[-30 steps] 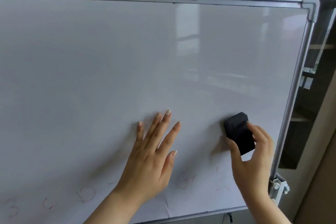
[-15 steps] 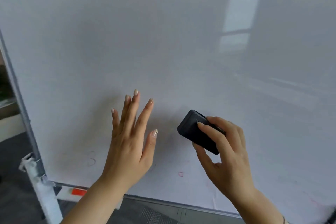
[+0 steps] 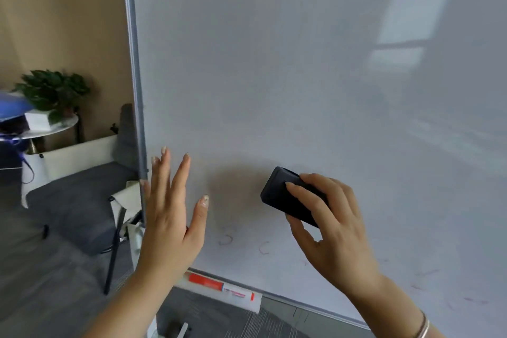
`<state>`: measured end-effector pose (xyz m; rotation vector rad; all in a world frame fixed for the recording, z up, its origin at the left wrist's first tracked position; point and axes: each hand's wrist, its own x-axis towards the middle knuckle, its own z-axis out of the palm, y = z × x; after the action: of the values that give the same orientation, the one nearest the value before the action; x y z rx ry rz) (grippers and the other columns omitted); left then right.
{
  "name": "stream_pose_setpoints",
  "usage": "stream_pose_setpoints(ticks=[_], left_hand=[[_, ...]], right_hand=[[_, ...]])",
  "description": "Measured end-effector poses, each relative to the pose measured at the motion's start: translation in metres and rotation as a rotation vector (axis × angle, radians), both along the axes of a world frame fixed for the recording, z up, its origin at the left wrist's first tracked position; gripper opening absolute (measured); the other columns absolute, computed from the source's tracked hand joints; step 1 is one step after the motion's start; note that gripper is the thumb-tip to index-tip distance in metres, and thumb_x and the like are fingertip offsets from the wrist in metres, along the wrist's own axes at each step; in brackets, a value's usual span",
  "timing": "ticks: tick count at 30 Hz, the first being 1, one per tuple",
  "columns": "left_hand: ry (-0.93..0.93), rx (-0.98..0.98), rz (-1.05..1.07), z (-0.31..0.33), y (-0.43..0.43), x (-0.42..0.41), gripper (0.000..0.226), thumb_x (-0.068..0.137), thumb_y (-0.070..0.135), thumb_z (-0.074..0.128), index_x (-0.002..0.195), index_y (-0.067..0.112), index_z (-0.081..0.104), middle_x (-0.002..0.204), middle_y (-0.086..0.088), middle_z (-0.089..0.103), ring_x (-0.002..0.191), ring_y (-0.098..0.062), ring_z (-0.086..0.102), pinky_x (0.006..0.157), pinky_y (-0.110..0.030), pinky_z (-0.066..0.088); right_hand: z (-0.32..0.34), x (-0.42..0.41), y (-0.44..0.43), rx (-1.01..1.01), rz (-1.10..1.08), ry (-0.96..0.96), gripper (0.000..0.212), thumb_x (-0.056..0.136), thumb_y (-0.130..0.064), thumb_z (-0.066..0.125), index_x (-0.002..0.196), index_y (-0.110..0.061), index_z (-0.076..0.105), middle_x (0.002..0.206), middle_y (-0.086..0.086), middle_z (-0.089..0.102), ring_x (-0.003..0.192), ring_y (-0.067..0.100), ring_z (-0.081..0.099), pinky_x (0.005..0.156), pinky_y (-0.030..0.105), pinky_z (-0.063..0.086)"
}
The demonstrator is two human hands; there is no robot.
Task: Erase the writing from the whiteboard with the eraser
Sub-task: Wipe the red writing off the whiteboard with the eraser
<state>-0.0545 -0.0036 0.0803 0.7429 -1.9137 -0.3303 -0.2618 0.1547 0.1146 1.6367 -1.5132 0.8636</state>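
Whiteboard [image 3: 301, 77] looks mostly clean; right hand [image 3: 334, 230], clamped on the eraser [image 3: 279, 195], has moved left above faint red marks [image 3: 226, 239] still to wipe; left hand [image 3: 170, 217] keeps fingers spread.

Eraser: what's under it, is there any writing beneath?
The eraser, gripped by the right hand, hides that patch of whiteboard, so any writing beneath cannot be seen. Around it the board looks bare; faint red marks show lower down.
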Motion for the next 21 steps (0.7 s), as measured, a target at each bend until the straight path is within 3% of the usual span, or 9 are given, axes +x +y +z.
stream_pose_setpoints(ticks=[3, 5, 8, 10, 13, 14, 16, 21], left_hand=[[0.070, 0.127, -0.004, -0.009, -0.028, 0.027, 0.076, 0.098, 0.044, 0.048, 0.160, 0.029, 0.008, 0.169, 0.009, -0.008, 0.156, -0.014, -0.007, 0.122, -0.042, 0.002], [0.111, 0.246, -0.035, -0.017, -0.046, 0.043, 0.085, 0.097, 0.045, 0.056, 0.159, 0.035, -0.001, 0.168, 0.012, -0.012, 0.155, -0.010, -0.007, 0.119, -0.041, 0.013], [0.105, 0.457, -0.115, -0.032, -0.075, 0.058, 0.098, 0.090, 0.042, 0.063, 0.158, 0.039, -0.007, 0.169, 0.011, -0.004, 0.153, -0.010, 0.006, 0.118, -0.041, 0.023], [0.068, 0.594, -0.211, -0.043, -0.092, 0.063, 0.090, 0.093, 0.038, 0.063, 0.158, 0.042, 0.001, 0.166, 0.010, 0.021, 0.149, -0.013, 0.028, 0.118, -0.044, 0.032], [-0.065, 0.660, -0.256, -0.055, -0.103, 0.062, 0.061, 0.097, 0.038, 0.059, 0.151, 0.034, 0.030, 0.139, 0.008, 0.059, 0.127, -0.014, 0.057, 0.102, -0.032, 0.047], [-0.091, 0.647, -0.236, -0.057, -0.106, 0.061, 0.051, 0.097, 0.039, 0.058, 0.144, 0.030, 0.038, 0.129, 0.007, 0.064, 0.119, -0.015, 0.062, 0.094, -0.028, 0.050], [-0.106, 0.630, -0.225, -0.056, -0.111, 0.061, 0.036, 0.098, 0.040, 0.056, 0.130, 0.027, 0.046, 0.117, 0.008, 0.067, 0.108, -0.014, 0.066, 0.083, -0.022, 0.050], [-0.122, 0.613, -0.228, -0.060, -0.118, 0.061, 0.029, 0.098, 0.041, 0.054, 0.118, 0.021, 0.047, 0.116, 0.004, 0.068, 0.106, -0.016, 0.066, 0.087, -0.034, 0.054]], right_hand=[[-0.006, 0.017, -0.028, 0.031, -0.018, 0.054, 0.047, 0.090, -0.016, 0.073, 0.134, -0.019, 0.057, 0.134, 0.007, 0.057, 0.120, 0.029, 0.053, 0.100, 0.041, 0.048], [-0.012, 0.030, -0.048, 0.064, -0.015, 0.116, 0.047, 0.090, -0.015, 0.073, 0.134, -0.018, 0.058, 0.133, 0.010, 0.058, 0.118, 0.031, 0.054, 0.100, 0.041, 0.047], [-0.019, 0.045, -0.073, 0.114, -0.008, 0.195, 0.044, 0.093, -0.013, 0.072, 0.135, -0.015, 0.061, 0.135, 0.011, 0.056, 0.117, 0.032, 0.053, 0.102, 0.039, 0.043], [-0.023, 0.053, -0.087, 0.134, -0.017, 0.223, 0.045, 0.091, -0.010, 0.073, 0.135, -0.014, 0.063, 0.136, 0.011, 0.055, 0.117, 0.032, 0.053, 0.102, 0.038, 0.041], [-0.030, 0.063, -0.106, 0.178, -0.056, 0.267, 0.064, 0.077, -0.006, 0.085, 0.136, -0.013, 0.062, 0.138, 0.010, 0.052, 0.120, 0.031, 0.051, 0.104, 0.038, 0.040], [-0.034, 0.066, -0.111, 0.195, -0.070, 0.276, 0.070, 0.072, -0.006, 0.087, 0.137, -0.013, 0.061, 0.139, 0.010, 0.052, 0.121, 0.031, 0.051, 0.104, 0.039, 0.040], [-0.043, 0.073, -0.119, 0.171, -0.061, 0.286, 0.064, 0.078, -0.002, 0.081, 0.138, -0.012, 0.060, 0.138, 0.012, 0.055, 0.121, 0.031, 0.050, 0.104, 0.039, 0.040], [-0.111, 0.087, -0.130, 0.263, 0.009, 0.407, 0.041, 0.099, -0.008, 0.045, 0.138, -0.014, 0.058, 0.133, 0.012, 0.060, 0.121, 0.030, 0.052, 0.104, 0.039, 0.042]])
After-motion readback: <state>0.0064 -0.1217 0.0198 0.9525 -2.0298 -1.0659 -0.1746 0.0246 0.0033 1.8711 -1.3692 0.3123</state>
